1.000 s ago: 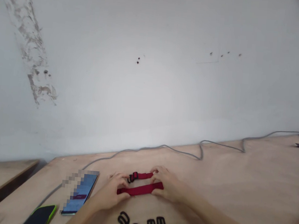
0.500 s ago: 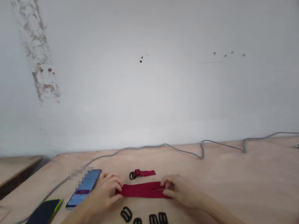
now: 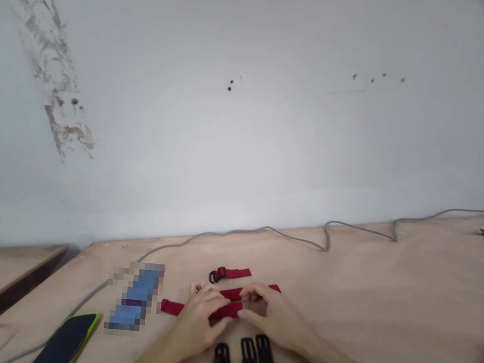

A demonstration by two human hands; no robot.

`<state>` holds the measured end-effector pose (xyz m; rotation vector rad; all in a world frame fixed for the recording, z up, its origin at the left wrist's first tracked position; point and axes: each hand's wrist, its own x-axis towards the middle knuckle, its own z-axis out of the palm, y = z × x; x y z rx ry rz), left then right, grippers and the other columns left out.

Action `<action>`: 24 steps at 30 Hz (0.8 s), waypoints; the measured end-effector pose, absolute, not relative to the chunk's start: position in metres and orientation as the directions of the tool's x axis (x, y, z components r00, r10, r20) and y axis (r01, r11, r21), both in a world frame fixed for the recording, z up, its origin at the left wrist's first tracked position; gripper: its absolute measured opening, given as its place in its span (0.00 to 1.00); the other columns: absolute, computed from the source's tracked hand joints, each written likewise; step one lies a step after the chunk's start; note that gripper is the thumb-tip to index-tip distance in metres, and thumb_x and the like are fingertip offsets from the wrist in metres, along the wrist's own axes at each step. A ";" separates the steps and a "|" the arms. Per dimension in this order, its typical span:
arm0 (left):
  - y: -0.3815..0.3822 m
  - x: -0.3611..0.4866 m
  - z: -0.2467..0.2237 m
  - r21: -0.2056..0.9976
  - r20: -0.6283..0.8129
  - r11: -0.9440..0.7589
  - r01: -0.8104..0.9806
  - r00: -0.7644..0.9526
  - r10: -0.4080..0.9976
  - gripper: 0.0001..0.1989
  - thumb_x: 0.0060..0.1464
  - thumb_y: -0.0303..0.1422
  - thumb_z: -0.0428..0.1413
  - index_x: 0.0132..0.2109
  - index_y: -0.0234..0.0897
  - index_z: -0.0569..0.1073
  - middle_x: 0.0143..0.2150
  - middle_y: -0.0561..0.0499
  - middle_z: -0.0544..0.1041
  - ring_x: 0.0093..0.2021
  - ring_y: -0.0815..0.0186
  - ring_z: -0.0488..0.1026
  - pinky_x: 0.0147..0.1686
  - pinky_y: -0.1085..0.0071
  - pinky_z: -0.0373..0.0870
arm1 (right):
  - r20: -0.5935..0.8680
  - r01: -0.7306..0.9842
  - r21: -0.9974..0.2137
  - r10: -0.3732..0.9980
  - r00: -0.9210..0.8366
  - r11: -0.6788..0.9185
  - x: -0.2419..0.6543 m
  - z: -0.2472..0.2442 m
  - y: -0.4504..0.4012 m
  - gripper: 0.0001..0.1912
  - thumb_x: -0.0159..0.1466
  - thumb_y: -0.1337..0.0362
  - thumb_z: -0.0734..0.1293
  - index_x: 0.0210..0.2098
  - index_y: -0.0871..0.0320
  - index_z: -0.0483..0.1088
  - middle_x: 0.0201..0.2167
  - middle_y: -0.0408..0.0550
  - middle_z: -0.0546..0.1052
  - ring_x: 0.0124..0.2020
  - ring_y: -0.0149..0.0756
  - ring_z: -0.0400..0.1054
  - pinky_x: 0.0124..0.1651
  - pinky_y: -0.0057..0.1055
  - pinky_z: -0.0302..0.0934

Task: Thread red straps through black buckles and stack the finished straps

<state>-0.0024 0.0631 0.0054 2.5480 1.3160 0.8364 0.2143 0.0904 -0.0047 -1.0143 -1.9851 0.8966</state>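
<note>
Facing a pale wall, we work at a wooden tabletop with a grey cable wandering along its back edge. Our left hand is curled over the near strap, thumb toward us; we cannot tell whether it pinches the cloth or only presses it. Our right hand is spread, thumb and forefinger apart, its thumb tip at the near strap's right end and its fingers over the far strap. To our left lie two phones, one pixelated and one in a green case. Both red straps run side by side across the tabletop in front of us; whether they join beneath the left hand, we cannot see. Beyond them rests a short strap with a black buckle, and close below our hands sit three black fittings.

We judge the step to be laying the lengths straight. We should pin with one hand while smoothing with the other, use light fingertips so the soft webbing doesn't bunch or twist, and keep our wrists off the fittings.
</note>
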 end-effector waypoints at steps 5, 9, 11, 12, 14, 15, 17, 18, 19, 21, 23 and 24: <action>0.062 -0.014 -0.007 0.371 0.486 -0.627 0.685 0.432 0.760 0.10 0.58 0.30 0.58 0.48 0.38 0.78 0.42 0.43 0.82 0.45 0.52 0.75 0.50 0.51 0.64 | 0.303 0.431 -0.692 0.774 -0.556 0.580 0.229 0.010 0.056 0.10 0.54 0.62 0.74 0.35 0.54 0.73 0.48 0.48 0.71 0.51 0.45 0.65 0.55 0.41 0.60; 0.061 -0.015 -0.011 0.343 0.526 -0.663 0.665 0.449 0.723 0.12 0.59 0.30 0.57 0.49 0.38 0.77 0.42 0.44 0.82 0.46 0.53 0.76 0.51 0.51 0.65 | 0.140 0.556 -0.624 0.779 -0.612 0.549 0.227 0.018 0.032 0.14 0.52 0.62 0.75 0.39 0.51 0.77 0.52 0.49 0.71 0.55 0.53 0.61 0.61 0.51 0.51; 0.060 -0.016 -0.012 0.316 0.554 -0.689 0.653 0.462 0.692 0.12 0.60 0.30 0.57 0.50 0.39 0.77 0.42 0.44 0.82 0.46 0.54 0.75 0.51 0.52 0.66 | 0.128 0.575 -0.617 0.790 -0.600 0.537 0.225 0.018 0.028 0.12 0.52 0.64 0.76 0.36 0.51 0.78 0.52 0.48 0.72 0.55 0.52 0.61 0.61 0.50 0.50; 0.060 -0.016 -0.012 0.299 0.577 -0.703 0.645 0.465 0.672 0.12 0.60 0.30 0.56 0.51 0.38 0.76 0.42 0.44 0.81 0.46 0.54 0.75 0.50 0.53 0.67 | 0.137 0.561 -0.627 0.785 -0.604 0.540 0.225 0.017 0.027 0.12 0.51 0.65 0.77 0.35 0.51 0.78 0.51 0.48 0.72 0.55 0.51 0.61 0.61 0.49 0.51; 0.058 -0.015 -0.013 0.268 0.622 -0.719 0.642 0.454 0.638 0.13 0.62 0.29 0.54 0.53 0.37 0.75 0.43 0.43 0.81 0.47 0.54 0.75 0.50 0.54 0.69 | 0.157 0.509 -0.666 0.769 -0.619 0.546 0.226 0.013 0.029 0.12 0.49 0.65 0.78 0.34 0.52 0.77 0.47 0.46 0.74 0.52 0.48 0.64 0.60 0.45 0.53; 0.057 -0.015 -0.013 0.258 0.637 -0.719 0.645 0.447 0.629 0.14 0.62 0.28 0.54 0.54 0.37 0.74 0.45 0.42 0.81 0.47 0.54 0.75 0.50 0.55 0.69 | 0.160 0.482 -0.696 0.770 -0.618 0.532 0.226 0.010 0.032 0.12 0.49 0.65 0.79 0.32 0.53 0.76 0.43 0.45 0.76 0.49 0.45 0.66 0.58 0.43 0.55; 0.054 -0.013 -0.013 0.249 0.641 -0.711 0.658 0.438 0.630 0.15 0.62 0.27 0.53 0.55 0.37 0.73 0.46 0.41 0.80 0.49 0.54 0.75 0.52 0.54 0.68 | 0.124 0.416 -0.803 0.802 -0.584 0.427 0.227 0.002 0.041 0.10 0.49 0.64 0.79 0.29 0.54 0.75 0.33 0.42 0.76 0.39 0.39 0.69 0.48 0.37 0.61; 0.053 -0.012 -0.013 0.248 0.631 -0.709 0.661 0.445 0.636 0.14 0.62 0.27 0.54 0.55 0.37 0.72 0.47 0.41 0.80 0.49 0.54 0.74 0.52 0.53 0.68 | 0.097 0.352 -0.872 0.827 -0.554 0.339 0.227 -0.003 0.048 0.11 0.49 0.64 0.79 0.28 0.55 0.74 0.28 0.41 0.75 0.33 0.37 0.69 0.41 0.33 0.62; 0.052 -0.011 -0.013 0.249 0.618 -0.712 0.657 0.458 0.639 0.14 0.61 0.27 0.54 0.54 0.37 0.72 0.46 0.42 0.80 0.49 0.53 0.74 0.52 0.53 0.68 | 0.066 0.264 -0.935 0.850 -0.523 0.235 0.227 -0.008 0.056 0.12 0.48 0.63 0.79 0.27 0.56 0.73 0.25 0.39 0.74 0.29 0.34 0.67 0.34 0.30 0.61; 0.051 -0.009 -0.013 0.263 0.596 -0.719 0.643 0.478 0.645 0.13 0.61 0.26 0.54 0.52 0.38 0.72 0.45 0.43 0.79 0.48 0.53 0.74 0.50 0.53 0.69 | 0.062 0.009 -0.997 0.872 -0.486 0.077 0.224 -0.016 0.076 0.16 0.48 0.59 0.80 0.28 0.57 0.73 0.22 0.37 0.73 0.24 0.30 0.65 0.29 0.27 0.58; 0.051 -0.008 -0.014 0.278 0.592 -0.724 0.631 0.481 0.647 0.13 0.60 0.25 0.55 0.52 0.38 0.72 0.45 0.44 0.79 0.48 0.53 0.74 0.49 0.53 0.69 | 0.099 -0.182 -0.983 0.861 -0.498 0.008 0.220 -0.022 0.097 0.17 0.51 0.54 0.79 0.30 0.58 0.74 0.21 0.37 0.73 0.21 0.27 0.63 0.28 0.26 0.57; 0.052 -0.008 -0.015 0.282 0.601 -0.726 0.627 0.475 0.643 0.13 0.60 0.25 0.55 0.52 0.38 0.72 0.45 0.44 0.79 0.48 0.53 0.74 0.49 0.53 0.70 | 0.113 -0.225 -0.974 0.853 -0.510 -0.005 0.218 -0.024 0.106 0.17 0.53 0.52 0.78 0.31 0.58 0.74 0.21 0.37 0.73 0.21 0.27 0.62 0.28 0.26 0.57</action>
